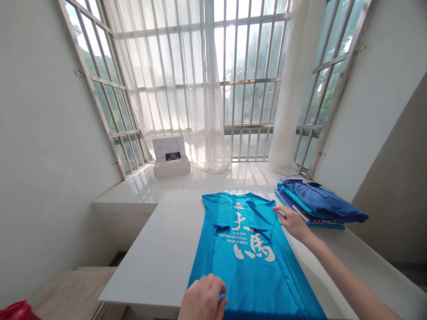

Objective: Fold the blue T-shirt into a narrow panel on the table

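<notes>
A bright blue T-shirt [253, 280] with white lettering lies spread on the white surface, its sleeves folded inward over the printed side. My left hand [203, 298] is at its lower left part, close to the bottom of the view. Those fingers are curled, with a bit of blue cloth showing between thumb and fingers. At the shirt's upper right edge, by the folded shoulder, is my right hand [292, 223]. Its index finger reaches out to the cloth edge, and the thumb looks apart from it.
A stack of folded clothes [320, 202], dark blue on top, sits to the right. On the sill, a white box [171, 168] has a phone [173, 156] on it. Sheer curtains [213, 111] hang before barred windows. Something red [18, 311] shows at lower left.
</notes>
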Motion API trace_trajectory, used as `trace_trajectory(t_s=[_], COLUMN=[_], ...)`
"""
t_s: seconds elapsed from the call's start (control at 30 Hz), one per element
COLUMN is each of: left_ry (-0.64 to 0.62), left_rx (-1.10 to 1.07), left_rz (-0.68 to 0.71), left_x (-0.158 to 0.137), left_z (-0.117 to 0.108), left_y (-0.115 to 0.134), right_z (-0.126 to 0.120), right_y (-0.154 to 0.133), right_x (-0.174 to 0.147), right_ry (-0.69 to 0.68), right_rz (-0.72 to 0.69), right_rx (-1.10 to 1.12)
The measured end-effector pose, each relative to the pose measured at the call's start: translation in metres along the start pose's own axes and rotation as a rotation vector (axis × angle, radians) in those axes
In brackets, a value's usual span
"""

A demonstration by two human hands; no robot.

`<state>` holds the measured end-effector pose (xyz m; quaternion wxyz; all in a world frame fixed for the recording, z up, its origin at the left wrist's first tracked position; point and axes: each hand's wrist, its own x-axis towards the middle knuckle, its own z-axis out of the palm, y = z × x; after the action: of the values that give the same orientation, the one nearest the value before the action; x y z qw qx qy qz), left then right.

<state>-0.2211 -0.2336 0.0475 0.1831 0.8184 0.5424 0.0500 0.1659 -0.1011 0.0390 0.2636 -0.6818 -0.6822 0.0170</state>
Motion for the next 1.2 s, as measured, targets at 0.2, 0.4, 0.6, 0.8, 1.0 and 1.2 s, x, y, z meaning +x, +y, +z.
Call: trace_trajectory(t_s=[0.2,0.4,0.6,0.8,1.0,1.2], left_ry=[0.160,0.229,0.263,0.281,0.274,0.191], left_rx=[0.220,0.239,0.234,0.236,0.200,0.192], left_rz=[0.422,0.427,0.448,0.454,0.447,0.473], left_x=[0.138,0.209,0.216,0.215,0.211,0.206], left_z=[-0.005,0.027,0.039,0.036,0.028,0.029], left_y=[0.077,0.077,0.068,0.070,0.072,0.073], right_z=[0.051,0.081,0.082,0.079,0.076,0.063], right_y=[0.024,0.049,0.059,0.058,0.059,0.043], right_x=[0.071,0.077,0.076,0.075,0.075,0.073], right_ry=[-0.031,-0.050,-0.024,0.006,0.053,0.130], right_rz=[0.020,0.068,0.130,0.178,0.223,0.185], right_rx=[-0.139,-0.244,-0.297,-0.296,-0.282,-0.292])
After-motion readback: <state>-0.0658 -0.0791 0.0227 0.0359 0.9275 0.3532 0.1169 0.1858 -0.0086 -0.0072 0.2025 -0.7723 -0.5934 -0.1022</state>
